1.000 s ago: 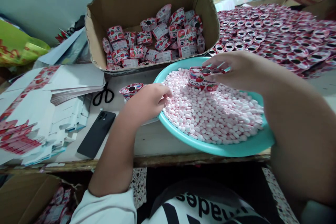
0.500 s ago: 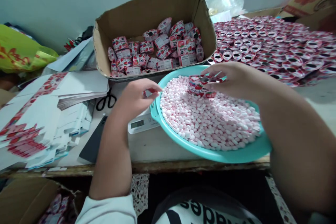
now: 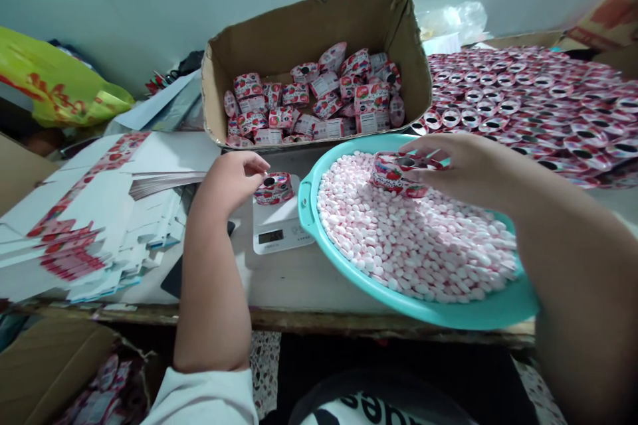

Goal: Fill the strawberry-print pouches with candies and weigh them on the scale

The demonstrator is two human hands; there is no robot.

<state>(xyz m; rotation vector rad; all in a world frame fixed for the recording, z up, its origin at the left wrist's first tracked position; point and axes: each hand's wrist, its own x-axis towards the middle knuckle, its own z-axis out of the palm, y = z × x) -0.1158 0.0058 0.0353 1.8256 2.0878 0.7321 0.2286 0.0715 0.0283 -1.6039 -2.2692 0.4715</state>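
Above a kitchen scale (image 3: 282,239), my left hand (image 3: 232,182) is pinched closed on what looks like a small white tablet (image 3: 267,173). Its fingertips are beside the dark opening of a red strawberry-print packet (image 3: 274,190) that stands on the scale. My right hand (image 3: 448,163) grips another strawberry-print packet (image 3: 393,174) by its right side. That packet rests on the pale pink and white tablets (image 3: 393,246) in a turquoise basin (image 3: 343,272), its dark hole facing up.
Behind the basin, a cardboard box (image 3: 294,26) holds several printed packets. Many more packets (image 3: 538,96) cover the right back. Flat printed cartons (image 3: 94,192) lie stacked at left, near a dark phone-like slab (image 3: 172,279). An open box (image 3: 50,365) is below the table edge.
My left hand has moved left from the basin rim to the packet on the scale, which now shows. My right hand still holds its packet in the basin. The view has shifted slightly.
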